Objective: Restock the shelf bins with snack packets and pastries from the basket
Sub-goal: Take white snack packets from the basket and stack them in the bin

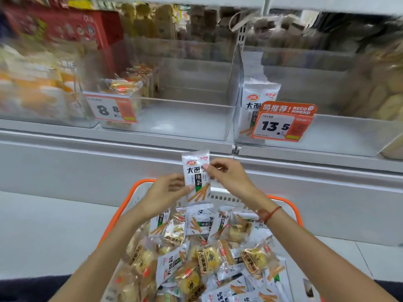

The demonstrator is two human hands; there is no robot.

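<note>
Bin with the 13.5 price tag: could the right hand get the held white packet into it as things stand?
Probably yes. The bin with the 13.5 price tag is open-topped, up and right of the right hand, with nothing between. The left hand also holds the white packet.

I see my left hand (pixel 168 188) and right hand (pixel 226 175) pinching one white snack packet (pixel 196 175) upright above the orange basket (pixel 292 205) of packets and pastries.

Both forearms are bare with no sleeves in view, the left hand (pixel 166 188) wears nothing, and a thin red cord bracelet (pixel 269 215) circles the wrist just below the right hand (pixel 229 176), toward five o'clock from it.
</note>
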